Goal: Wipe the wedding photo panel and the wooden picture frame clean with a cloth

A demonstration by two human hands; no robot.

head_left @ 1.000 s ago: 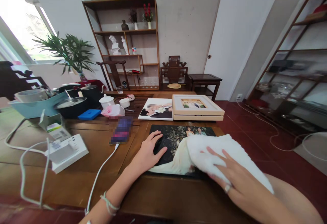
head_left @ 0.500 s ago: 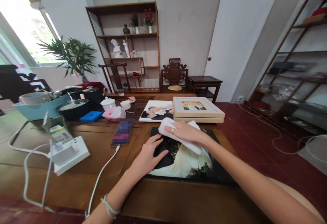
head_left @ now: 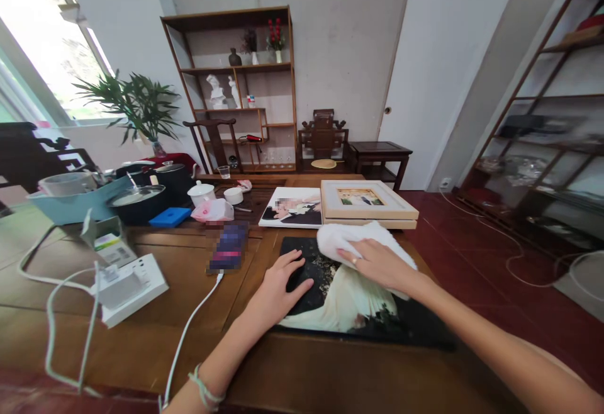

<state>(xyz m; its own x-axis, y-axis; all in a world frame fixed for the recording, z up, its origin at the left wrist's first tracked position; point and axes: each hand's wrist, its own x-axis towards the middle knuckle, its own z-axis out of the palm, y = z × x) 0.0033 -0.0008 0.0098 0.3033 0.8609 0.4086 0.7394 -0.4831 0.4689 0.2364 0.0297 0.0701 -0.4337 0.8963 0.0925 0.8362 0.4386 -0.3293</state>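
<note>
Your left hand (head_left: 279, 285) lies flat with fingers spread wide on the left edge of the photo (head_left: 346, 307), which lies face up on the table (head_left: 292, 370) in front of you. Your right hand (head_left: 384, 266) holds the cloth (head_left: 334, 238), fingers bent over it, against the photo's far part. Just beyond sit the frames (head_left: 368, 214) and a print (head_left: 306, 214); the phone (head_left: 231, 247) is to the left

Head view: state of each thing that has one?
photo panel, flat, partly covered
left hand, fingers spread on photo panel's left edge
white cloth, bunched, on photo panel
right hand, over white cloth, grip unclear
phone, plugged in
small box, flap raised
white cup, lid on
black pan, lid on
framed picture, face up
</note>
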